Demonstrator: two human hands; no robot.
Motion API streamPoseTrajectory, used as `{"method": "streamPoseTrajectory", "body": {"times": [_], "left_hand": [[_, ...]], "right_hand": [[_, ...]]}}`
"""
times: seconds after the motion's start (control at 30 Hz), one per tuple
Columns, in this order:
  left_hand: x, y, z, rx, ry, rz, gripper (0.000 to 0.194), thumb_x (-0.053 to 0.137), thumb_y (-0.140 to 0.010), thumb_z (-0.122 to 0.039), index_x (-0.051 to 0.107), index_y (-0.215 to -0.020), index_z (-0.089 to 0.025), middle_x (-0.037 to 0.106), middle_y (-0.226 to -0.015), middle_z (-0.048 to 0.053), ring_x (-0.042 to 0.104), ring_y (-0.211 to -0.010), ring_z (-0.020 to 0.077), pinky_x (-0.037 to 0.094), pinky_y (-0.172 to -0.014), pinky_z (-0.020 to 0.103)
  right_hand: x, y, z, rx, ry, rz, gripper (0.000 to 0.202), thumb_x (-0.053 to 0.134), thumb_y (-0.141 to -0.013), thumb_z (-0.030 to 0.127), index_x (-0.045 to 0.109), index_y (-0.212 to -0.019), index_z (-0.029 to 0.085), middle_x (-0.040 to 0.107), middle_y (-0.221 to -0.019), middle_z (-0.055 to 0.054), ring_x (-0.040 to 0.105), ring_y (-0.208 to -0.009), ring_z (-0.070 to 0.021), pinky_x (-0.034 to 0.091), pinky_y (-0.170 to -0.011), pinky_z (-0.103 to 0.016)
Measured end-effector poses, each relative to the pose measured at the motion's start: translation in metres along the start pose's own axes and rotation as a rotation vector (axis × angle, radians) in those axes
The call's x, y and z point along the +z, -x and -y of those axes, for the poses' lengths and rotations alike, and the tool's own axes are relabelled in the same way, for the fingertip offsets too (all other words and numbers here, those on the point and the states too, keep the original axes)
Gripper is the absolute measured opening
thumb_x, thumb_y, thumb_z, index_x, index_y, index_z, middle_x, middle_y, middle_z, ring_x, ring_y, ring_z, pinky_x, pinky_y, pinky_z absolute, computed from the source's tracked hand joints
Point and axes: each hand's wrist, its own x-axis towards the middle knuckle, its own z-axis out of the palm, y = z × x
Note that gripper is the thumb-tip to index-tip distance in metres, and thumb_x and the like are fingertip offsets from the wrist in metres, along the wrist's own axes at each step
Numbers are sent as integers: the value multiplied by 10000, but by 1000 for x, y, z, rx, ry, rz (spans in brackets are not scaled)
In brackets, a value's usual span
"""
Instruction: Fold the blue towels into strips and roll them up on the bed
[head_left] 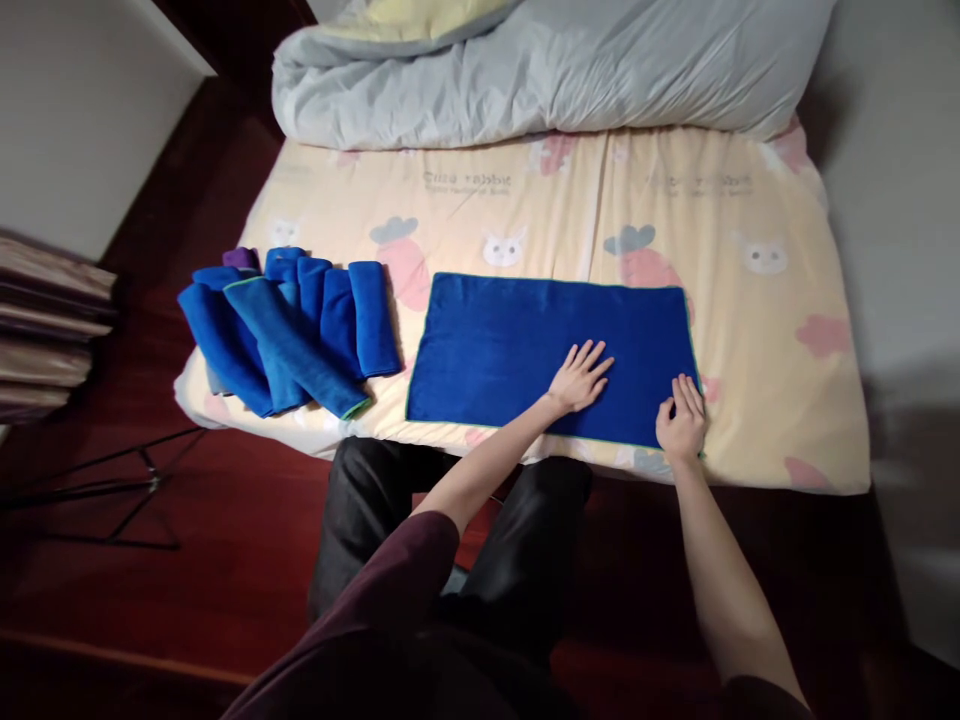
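Observation:
A blue cloth (495, 345) with a thin green edge lies spread flat on the bed, its long side running left to right. My left hand (581, 378) rests palm down on it, right of its middle, with the fingers spread. At the cloth's right edge, near the front corner, my right hand (682, 415) lies with its fingers close together and stretched out, the thumb a little apart. Neither hand holds anything that I can see. Several rolled blue cloths (296, 345) are piled to the left of the flat cloth, with a purple one (241, 259) behind them.
The bed (780, 370) has a cream sheet with rabbit and carrot prints. A grey quilt (510, 85) is bunched along its far side. Black tripod legs (150, 482) stand on the dark red floor at the left, near a curtain (45, 330). A wall borders the right.

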Motion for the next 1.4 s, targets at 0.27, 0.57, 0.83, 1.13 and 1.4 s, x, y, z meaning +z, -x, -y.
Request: {"method": "streamPoseTrajectory", "body": {"times": [0.27, 0.57, 0.83, 1.13, 1.4], "left_hand": [[-117, 49, 148, -331, -187, -160, 620, 446, -1037, -465, 491, -1590, -189, 300, -1733, 110, 189, -1637, 321, 85, -1339, 576], [-187, 76, 230, -568, -227, -260, 692, 401, -1045, -488, 407, -1617, -98, 273, -1741, 139, 159, -1643, 295, 91, -1342, 548], [-191, 75, 212, -575, -200, -250, 699, 388, -1039, -447, 368, -1645, -99, 221, -1751, 173, 146, -1639, 340, 72, -1332, 577], [-190, 77, 210, -496, -246, -308, 681, 402, -1053, -444, 419, -1610, -53, 304, -1707, 229, 224, -1612, 370, 150, -1301, 582], [-190, 77, 207, -502, -228, -306, 698, 410, -1042, -464, 401, -1624, -78, 277, -1724, 208, 204, -1613, 382, 139, -1291, 613]], "right_hand": [[-2, 0, 0, 16, 8, 28, 529, 421, -972, 189, 639, -1446, 107, 640, -1481, -175, 553, -1455, -303, 470, -1219, -551], [-7, 1, 3, 4, 67, 76, 517, 391, -999, 191, 625, -1449, 91, 626, -1498, -175, 526, -1481, -259, 443, -1249, -492], [6, -32, 84, 112, 95, 189, 561, 368, -999, 193, 574, -1507, 78, 549, -1574, -181, 399, -1567, -291, 348, -1298, -564], [159, -72, 327, -378, -272, 522, 528, 461, -1088, 334, 475, -1593, 180, 376, -1706, -31, 268, -1624, -208, 180, -1361, -436], [59, -122, 85, 81, 43, 446, 582, 374, -1100, 367, 407, -1640, 152, 309, -1732, -83, 210, -1641, -218, 126, -1365, -484]]}}
